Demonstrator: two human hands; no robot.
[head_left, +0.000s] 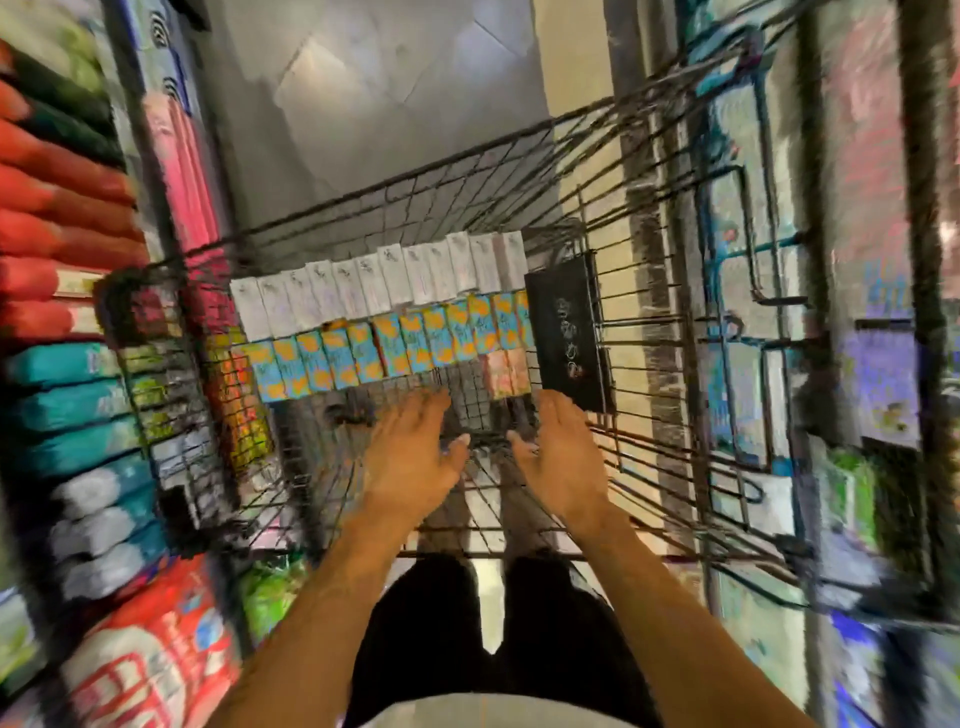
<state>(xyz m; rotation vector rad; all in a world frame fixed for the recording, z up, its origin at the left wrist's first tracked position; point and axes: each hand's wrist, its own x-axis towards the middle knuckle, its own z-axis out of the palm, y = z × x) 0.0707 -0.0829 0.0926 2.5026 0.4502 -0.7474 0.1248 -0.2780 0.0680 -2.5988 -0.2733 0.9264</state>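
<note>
A wire shopping cart (395, 187) stands in front of me in a shop aisle, seen from above and blurred. A row of white boxes (374, 286) lies in its far part, with a row of blue and orange boxes (384, 345) in front of them. A black box (563, 332) stands against the cart's right wall, beside two small pink boxes (506, 371). My left hand (410, 457) and my right hand (563, 452) both reach into the near part of the cart, fingers straight, holding nothing. A bare stretch of the cart's floor (462, 387) lies just ahead of my fingertips.
Shelves of red, teal and white packs (67, 322) line the left side. More shelves and blue wire racks (748, 291) stand on the right. Grey tiled floor (374, 88) runs ahead of the cart. My legs in dark shorts (550, 639) are below.
</note>
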